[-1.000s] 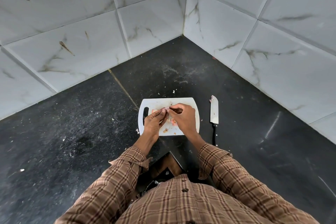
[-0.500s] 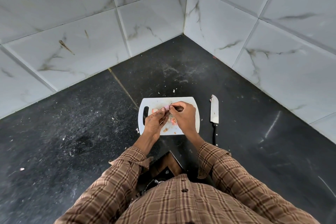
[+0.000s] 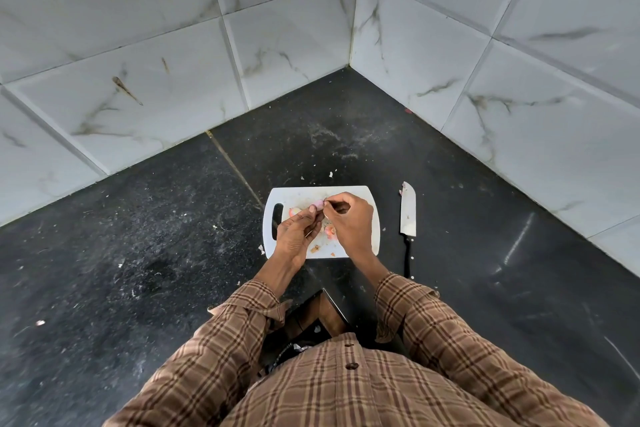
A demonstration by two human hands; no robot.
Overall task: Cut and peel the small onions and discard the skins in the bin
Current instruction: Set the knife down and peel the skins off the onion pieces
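Observation:
A white cutting board (image 3: 360, 198) lies on the black counter in front of me. Both hands hover over it. My left hand (image 3: 298, 234) grips a small pinkish onion (image 3: 318, 204) between thumb and fingers. My right hand (image 3: 349, 222) pinches the onion's skin at its tip. Another small onion piece (image 3: 295, 210) lies on the board left of my hands, and a pink piece (image 3: 329, 231) shows between them. Skin scraps (image 3: 316, 248) lie near the board's front edge. No bin is in view.
A knife (image 3: 408, 215) with a black handle lies on the black counter (image 3: 138, 218) just right of the board, blade pointing away. White marble-tiled walls (image 3: 277, 28) meet in a corner behind. Small peel flecks (image 3: 330, 174) dot the counter.
Both hands stay over the board; the fingers have shifted slightly as they work the onion's skin. The knife has not moved.

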